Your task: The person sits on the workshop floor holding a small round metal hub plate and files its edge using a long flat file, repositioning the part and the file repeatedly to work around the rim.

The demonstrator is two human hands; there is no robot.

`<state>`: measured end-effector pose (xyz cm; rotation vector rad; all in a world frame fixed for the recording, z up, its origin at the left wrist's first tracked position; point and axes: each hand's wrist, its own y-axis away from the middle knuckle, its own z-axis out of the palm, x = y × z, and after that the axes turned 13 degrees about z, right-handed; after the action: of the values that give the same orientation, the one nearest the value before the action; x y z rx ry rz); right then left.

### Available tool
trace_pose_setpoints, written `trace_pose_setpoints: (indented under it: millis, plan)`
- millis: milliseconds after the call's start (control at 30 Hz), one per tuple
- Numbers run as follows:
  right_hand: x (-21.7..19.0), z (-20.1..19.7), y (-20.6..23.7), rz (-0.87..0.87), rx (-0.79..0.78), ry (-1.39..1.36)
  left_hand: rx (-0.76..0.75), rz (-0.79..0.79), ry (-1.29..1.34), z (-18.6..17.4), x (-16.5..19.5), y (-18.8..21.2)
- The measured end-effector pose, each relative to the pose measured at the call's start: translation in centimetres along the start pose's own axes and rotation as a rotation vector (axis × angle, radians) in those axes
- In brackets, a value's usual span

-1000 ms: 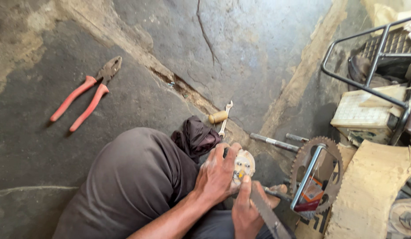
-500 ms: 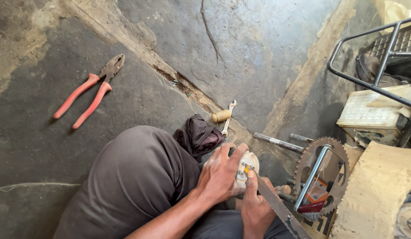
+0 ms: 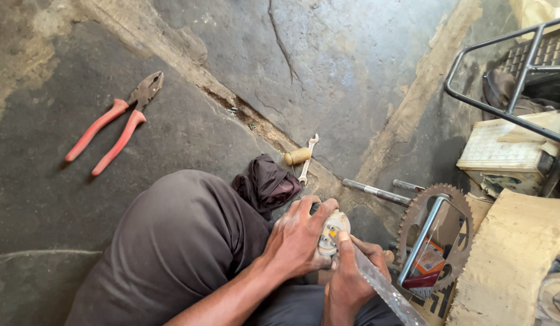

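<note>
The left hand [image 3: 298,238] was cupped around a small round, pale part [image 3: 332,231], fingers curled over its top edge, low at the knee above the concrete floor [image 3: 328,72]. The right hand [image 3: 347,281] came up from just below, thumb pressed on the rim, fist closed on a long flat metal bar [image 3: 385,290] angling down and right, away from the part. The red-handled pliers [image 3: 114,124] lay well apart, far left.

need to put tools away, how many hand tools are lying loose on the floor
2 that show clearly: red-handled pliers at upper left, and a small spanner beside the dark rag. More may be hidden behind the knee or hands.
</note>
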<state>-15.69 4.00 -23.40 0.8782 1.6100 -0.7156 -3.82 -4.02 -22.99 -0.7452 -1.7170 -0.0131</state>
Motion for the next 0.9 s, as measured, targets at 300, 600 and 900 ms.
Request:
trace_pose_setpoints:
  millis: [300,600,900]
  plan:
    - [-2.2,1.4,1.6,-0.388,0.201,0.603,0.018,-0.033,0.002,0.9,-0.2,0.2]
    - [-2.7,0.7,1.1,0.057,0.027,0.165,-0.026,-0.066,0.041,0.0,0.6,0.0]
    - [-2.4,-0.1,1.5,-0.088,0.078,0.324,-0.042,-0.072,0.016,0.6,0.8,0.2]
